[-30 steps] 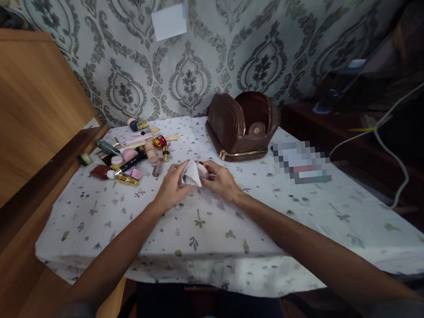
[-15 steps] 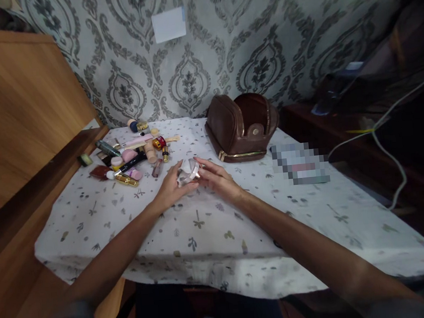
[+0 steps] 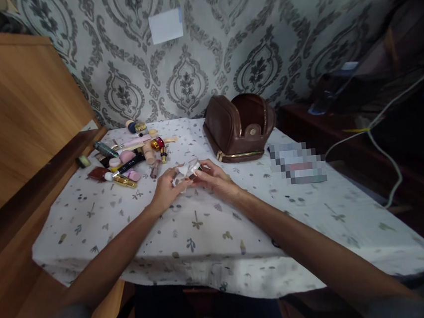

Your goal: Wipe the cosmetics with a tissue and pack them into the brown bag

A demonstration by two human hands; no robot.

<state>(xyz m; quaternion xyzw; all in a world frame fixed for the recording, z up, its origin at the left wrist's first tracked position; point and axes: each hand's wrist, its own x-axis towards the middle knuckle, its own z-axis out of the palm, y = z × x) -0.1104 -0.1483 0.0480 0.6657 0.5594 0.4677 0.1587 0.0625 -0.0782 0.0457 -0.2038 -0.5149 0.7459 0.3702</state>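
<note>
Over the middle of the table, my left hand (image 3: 165, 189) has its fingers closed on a crumpled white tissue (image 3: 181, 173). Close beside it, my right hand (image 3: 218, 182) grips a small round cosmetic container (image 3: 197, 170) with a shiny edge. The tissue touches the container, and fingers hide part of both. A lip gloss tube (image 3: 155, 169) lies just beyond my left hand. Behind my right hand stands a brown cosmetic bag (image 3: 226, 127) with its top unzipped.
Makeup items lie heaped at the back left, among them a black tube (image 3: 132, 162), a gold tube (image 3: 125, 181) and a red-brown bottle (image 3: 97, 173). A blurred-out flat object (image 3: 298, 163) lies on the right. A wooden panel (image 3: 23, 107) borders the left; a white cable (image 3: 388, 157) hangs right.
The tissue has been shifted and bunched toward my left hand, and the container's shiny edge now shows in my right fingers. The view has moved slightly; the other items lie as before.
</note>
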